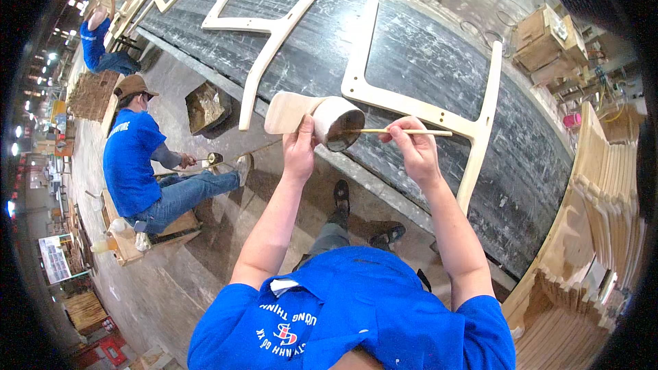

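My left hand (299, 147) is closed round the near side of a pale, round-ended wooden piece (282, 114) and a whitish cup (321, 120). Whether those two are joined I cannot tell. The cup is tipped with its mouth to the right, and its inside is stained dark brown. My right hand (415, 147) pinches a thin light wooden stick (439, 133). The stick's left end reaches into the cup's mouth, so its tip is hidden. Just beyond my hands, a pale wooden chair-side frame (404, 105) with small drilled holes lies on the dark, scuffed tabletop (439, 48).
More wooden frames (274, 25) lie farther left on the table. A co-worker in blue (135, 157) sits at the left, holding a small cup (214, 158). A dark bin (208, 108) stands on the floor nearby. Curved wooden parts (610, 192) are stacked at the right, below wooden boxes (548, 41).
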The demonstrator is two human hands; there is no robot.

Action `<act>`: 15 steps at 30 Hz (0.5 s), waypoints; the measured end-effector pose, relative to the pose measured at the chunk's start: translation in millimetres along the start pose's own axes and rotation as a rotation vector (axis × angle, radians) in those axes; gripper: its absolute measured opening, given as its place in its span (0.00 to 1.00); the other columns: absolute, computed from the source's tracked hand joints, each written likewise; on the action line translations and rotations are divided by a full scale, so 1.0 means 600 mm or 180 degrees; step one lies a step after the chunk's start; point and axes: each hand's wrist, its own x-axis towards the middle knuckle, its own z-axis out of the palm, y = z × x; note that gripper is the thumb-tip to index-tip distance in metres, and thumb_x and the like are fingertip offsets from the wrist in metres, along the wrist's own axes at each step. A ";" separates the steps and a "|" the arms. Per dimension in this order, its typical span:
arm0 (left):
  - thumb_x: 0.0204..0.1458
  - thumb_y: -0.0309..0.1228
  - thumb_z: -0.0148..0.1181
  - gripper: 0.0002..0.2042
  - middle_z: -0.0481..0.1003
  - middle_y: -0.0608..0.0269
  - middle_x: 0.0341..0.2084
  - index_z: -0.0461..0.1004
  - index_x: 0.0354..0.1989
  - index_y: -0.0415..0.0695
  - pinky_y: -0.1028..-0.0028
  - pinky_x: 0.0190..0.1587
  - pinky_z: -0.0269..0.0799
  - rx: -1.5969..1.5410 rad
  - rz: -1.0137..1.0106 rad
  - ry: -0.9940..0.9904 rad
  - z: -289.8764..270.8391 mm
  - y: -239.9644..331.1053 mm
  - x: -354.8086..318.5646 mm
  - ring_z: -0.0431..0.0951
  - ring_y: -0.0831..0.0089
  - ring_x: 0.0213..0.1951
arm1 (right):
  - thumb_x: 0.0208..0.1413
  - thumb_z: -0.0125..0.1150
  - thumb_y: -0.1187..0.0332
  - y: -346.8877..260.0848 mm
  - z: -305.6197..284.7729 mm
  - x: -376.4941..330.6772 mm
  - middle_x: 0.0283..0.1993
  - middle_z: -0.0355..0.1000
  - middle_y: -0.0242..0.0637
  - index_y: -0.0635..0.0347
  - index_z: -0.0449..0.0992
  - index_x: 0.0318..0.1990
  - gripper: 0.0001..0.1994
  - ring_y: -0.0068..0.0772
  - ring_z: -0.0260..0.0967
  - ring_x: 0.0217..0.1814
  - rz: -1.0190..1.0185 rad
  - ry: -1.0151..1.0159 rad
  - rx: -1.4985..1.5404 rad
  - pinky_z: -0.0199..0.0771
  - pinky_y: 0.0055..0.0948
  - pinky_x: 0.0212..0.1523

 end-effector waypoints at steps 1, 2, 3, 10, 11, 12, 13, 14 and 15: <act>0.59 0.37 0.48 0.15 0.70 0.66 0.42 0.66 0.50 0.43 0.76 0.39 0.71 -0.0050 -0.0023 0.0039 0.001 0.007 0.003 0.72 0.78 0.41 | 0.59 0.50 0.70 0.000 0.003 0.002 0.32 0.71 0.34 0.64 0.70 0.35 0.06 0.22 0.68 0.36 0.0117 -0.0085 0.0041 0.69 0.21 0.40; 0.59 0.37 0.47 0.15 0.70 0.66 0.42 0.66 0.50 0.42 0.76 0.39 0.71 -0.0100 -0.0047 0.0079 0.003 0.013 0.004 0.72 0.78 0.41 | 0.59 0.51 0.69 -0.002 0.004 0.005 0.32 0.71 0.34 0.63 0.70 0.35 0.06 0.22 0.68 0.36 -0.0053 -0.0050 0.0180 0.69 0.22 0.40; 0.59 0.37 0.47 0.15 0.70 0.66 0.42 0.66 0.50 0.42 0.75 0.40 0.71 -0.0151 -0.0072 0.0121 0.006 0.018 0.005 0.72 0.78 0.41 | 0.58 0.51 0.69 -0.002 0.006 0.010 0.32 0.71 0.34 0.63 0.70 0.35 0.06 0.22 0.68 0.36 -0.0095 -0.0031 0.0093 0.69 0.22 0.40; 0.57 0.34 0.51 0.14 0.72 0.65 0.41 0.68 0.48 0.41 0.73 0.44 0.70 -0.0139 0.0006 0.0084 0.000 0.035 -0.017 0.73 0.75 0.42 | 0.57 0.51 0.71 -0.025 0.025 0.010 0.30 0.71 0.33 0.64 0.70 0.35 0.06 0.21 0.68 0.34 -0.0211 -0.0035 0.0060 0.68 0.21 0.36; 0.57 0.34 0.51 0.14 0.72 0.64 0.41 0.68 0.47 0.41 0.73 0.44 0.70 -0.0098 0.0021 0.0128 0.001 0.033 -0.023 0.73 0.75 0.42 | 0.57 0.51 0.71 -0.027 0.029 0.005 0.30 0.71 0.34 0.64 0.71 0.35 0.06 0.21 0.68 0.34 -0.0146 -0.0098 -0.0098 0.68 0.21 0.36; 0.57 0.34 0.51 0.14 0.72 0.64 0.41 0.68 0.47 0.40 0.73 0.44 0.70 -0.0058 0.0037 0.0175 0.004 0.029 -0.031 0.73 0.75 0.42 | 0.57 0.51 0.71 -0.024 0.029 -0.007 0.30 0.71 0.34 0.64 0.71 0.35 0.06 0.21 0.68 0.34 -0.0083 -0.0162 -0.0258 0.67 0.22 0.36; 0.57 0.34 0.51 0.14 0.72 0.64 0.41 0.69 0.47 0.40 0.73 0.44 0.70 -0.0013 0.0079 0.0205 0.009 0.029 -0.036 0.73 0.74 0.42 | 0.57 0.51 0.71 -0.022 0.028 -0.014 0.31 0.71 0.34 0.65 0.71 0.34 0.05 0.21 0.68 0.33 -0.0052 -0.0221 -0.0414 0.67 0.22 0.35; 0.58 0.36 0.49 0.15 0.71 0.66 0.39 0.68 0.48 0.39 0.77 0.39 0.71 -0.0131 0.0053 0.0282 0.031 0.043 -0.047 0.71 0.78 0.40 | 0.56 0.52 0.72 -0.020 0.024 -0.021 0.31 0.71 0.34 0.65 0.71 0.34 0.05 0.21 0.67 0.33 -0.0176 -0.0268 -0.0390 0.68 0.21 0.35; 0.58 0.37 0.50 0.15 0.71 0.66 0.39 0.68 0.48 0.40 0.77 0.38 0.71 -0.0051 0.0040 0.0201 0.024 0.031 -0.052 0.72 0.78 0.39 | 0.56 0.52 0.72 -0.024 0.011 -0.031 0.31 0.71 0.33 0.65 0.71 0.34 0.05 0.20 0.67 0.33 -0.0152 -0.0261 -0.0476 0.68 0.21 0.34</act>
